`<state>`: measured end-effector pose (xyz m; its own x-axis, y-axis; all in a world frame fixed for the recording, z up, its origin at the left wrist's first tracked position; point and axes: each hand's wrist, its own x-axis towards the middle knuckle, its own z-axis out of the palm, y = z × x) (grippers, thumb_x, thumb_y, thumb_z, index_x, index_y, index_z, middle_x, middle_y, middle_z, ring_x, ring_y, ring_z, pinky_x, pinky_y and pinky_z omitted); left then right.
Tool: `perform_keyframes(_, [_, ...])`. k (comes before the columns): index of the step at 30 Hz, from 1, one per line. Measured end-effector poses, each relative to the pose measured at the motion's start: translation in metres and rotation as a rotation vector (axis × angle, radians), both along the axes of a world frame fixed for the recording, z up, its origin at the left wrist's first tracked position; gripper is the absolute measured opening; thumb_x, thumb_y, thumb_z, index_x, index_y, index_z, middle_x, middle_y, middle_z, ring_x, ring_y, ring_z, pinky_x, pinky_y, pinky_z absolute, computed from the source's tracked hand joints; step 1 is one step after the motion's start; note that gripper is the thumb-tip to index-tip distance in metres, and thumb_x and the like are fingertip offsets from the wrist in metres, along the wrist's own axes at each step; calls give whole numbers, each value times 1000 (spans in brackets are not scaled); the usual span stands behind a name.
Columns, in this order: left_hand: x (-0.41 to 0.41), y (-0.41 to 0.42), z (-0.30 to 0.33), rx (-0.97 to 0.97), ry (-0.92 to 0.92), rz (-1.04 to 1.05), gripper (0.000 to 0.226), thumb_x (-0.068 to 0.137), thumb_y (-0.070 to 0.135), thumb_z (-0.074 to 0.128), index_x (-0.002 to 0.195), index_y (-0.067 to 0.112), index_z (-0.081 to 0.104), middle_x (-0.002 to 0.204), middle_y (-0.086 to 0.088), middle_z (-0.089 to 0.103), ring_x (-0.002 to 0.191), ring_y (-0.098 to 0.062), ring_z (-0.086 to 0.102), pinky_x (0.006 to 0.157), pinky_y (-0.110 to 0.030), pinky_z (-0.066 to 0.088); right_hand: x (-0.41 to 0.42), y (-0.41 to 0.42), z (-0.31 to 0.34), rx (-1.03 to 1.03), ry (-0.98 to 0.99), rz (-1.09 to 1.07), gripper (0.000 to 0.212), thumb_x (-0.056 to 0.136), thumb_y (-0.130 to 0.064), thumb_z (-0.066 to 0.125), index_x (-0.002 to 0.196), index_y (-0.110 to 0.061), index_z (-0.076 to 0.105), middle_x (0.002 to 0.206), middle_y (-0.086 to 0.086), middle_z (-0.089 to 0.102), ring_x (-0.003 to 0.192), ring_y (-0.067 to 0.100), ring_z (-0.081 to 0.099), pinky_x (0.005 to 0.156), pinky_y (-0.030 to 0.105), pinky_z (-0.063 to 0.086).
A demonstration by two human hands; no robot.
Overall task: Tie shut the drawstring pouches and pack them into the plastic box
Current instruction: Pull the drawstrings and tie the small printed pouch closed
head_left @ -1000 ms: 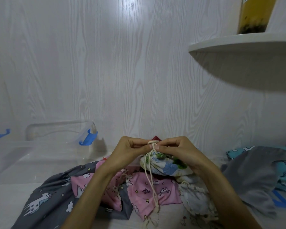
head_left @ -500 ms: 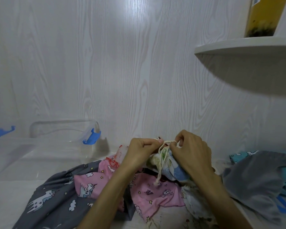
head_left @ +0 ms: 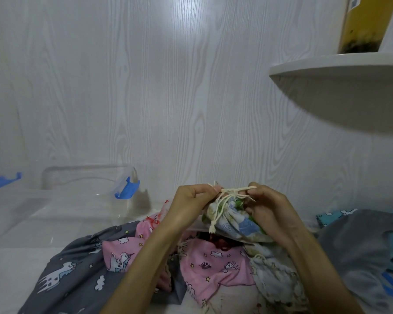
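Pink [head_left: 210, 267] and grey unicorn pouches [head_left: 77, 275] lie nearest, under the raised floral pouch [head_left: 235, 219]. Above it, the left hand [head_left: 191, 205] and right hand [head_left: 267, 206] each pinch its cream drawstring [head_left: 233, 191]. Left beyond it stands the plastic box [head_left: 61, 205].

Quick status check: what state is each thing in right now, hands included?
Left hand: pinching the cord.
Right hand: pinching the cord.
Cord: pulled taut between the hands, crossed at the pouch neck.
Pouch: neck gathered, held above the pile.
Box: open, nothing visible inside.
Pink pouch: lying loose, flat.
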<state>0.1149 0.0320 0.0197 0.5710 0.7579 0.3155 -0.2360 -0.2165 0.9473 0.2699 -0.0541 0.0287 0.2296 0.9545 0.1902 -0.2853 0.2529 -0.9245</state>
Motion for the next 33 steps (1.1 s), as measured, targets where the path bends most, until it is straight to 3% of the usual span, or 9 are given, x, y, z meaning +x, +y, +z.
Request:
perform_keyframes(5, [-1, 6, -2, 24, 32, 21, 24, 91, 21, 59, 73, 10, 70, 78, -8, 71, 75, -17, 66, 78, -32, 54, 3, -6, 3, -4, -70, -4, 36, 66, -15, 71, 48, -20, 39, 44, -5, 32, 43, 8, 28, 46, 20, 28])
perform_keyframes(9, [-3, 13, -4, -23, 7, 1, 21, 92, 16, 56, 78, 3, 63, 70, 2, 72, 66, -5, 68, 62, -15, 54, 6, -11, 10, -118, -1037, -660, 36, 79, -13, 66, 47, -18, 50, 41, -10, 44, 43, 5, 40, 51, 24, 35])
perform_keyframes(11, [0, 9, -5, -24, 16, -45, 21, 94, 15, 53, 78, 4, 61, 66, 5, 72, 63, -2, 68, 60, -13, 53, 1, -12, 13, -72, -1191, -951, 28, 79, -24, 68, 55, -16, 57, 48, -4, 56, 49, 12, 52, 55, 28, 42])
perform_keyframes(13, [2, 7, -4, -32, 20, -52, 23, 95, 17, 52, 74, 8, 59, 65, 6, 71, 62, -4, 67, 62, -16, 55, -3, -13, 18, 15, -886, -883, 29, 80, -26, 72, 59, -11, 59, 61, 4, 66, 60, 15, 62, 62, 30, 51])
perform_keyframes(16, [0, 11, -3, -65, 0, -27, 24, 95, 19, 51, 73, 11, 58, 73, 3, 71, 63, -6, 66, 65, -20, 55, -11, -17, 31, -12, -9, -371, 21, 82, -9, 66, 62, -9, 61, 55, 3, 63, 58, 10, 61, 70, 23, 57])
perform_keyframes(19, [-9, 17, -4, -95, -41, 18, 23, 96, 17, 49, 76, 9, 58, 69, 3, 72, 61, -4, 68, 59, -15, 54, 0, -25, 34, 6, 278, -282, 18, 70, -10, 67, 60, -14, 53, 37, -6, 31, 33, 4, 31, 42, 15, 42])
perform_keyframes(24, [-18, 27, -5, -98, -13, 78, 20, 96, 21, 50, 82, 9, 59, 79, -2, 73, 70, -8, 69, 68, -16, 56, 37, -41, 28, -321, -1031, -801, 21, 74, -10, 75, 67, -17, 57, 65, -3, 55, 59, 13, 51, 56, 25, 39])
perform_keyframes(30, [-12, 18, 0, -84, 3, 29, 23, 96, 21, 50, 76, 11, 58, 74, 2, 70, 66, -3, 67, 62, -12, 53, 28, -39, 32, -369, -1211, -422, 51, 78, 11, 53, 109, -30, 55, 113, -4, 55, 97, 12, 53, 66, 13, 38])
perform_keyframes(33, [-11, 15, 1, -64, 2, -4, 22, 96, 21, 50, 79, 10, 58, 86, -6, 69, 75, -9, 66, 64, -12, 53, 11, -42, 46, -171, -1093, -381, 47, 88, 4, 50, 116, -33, 56, 121, -14, 55, 111, 6, 52, 76, 16, 45])
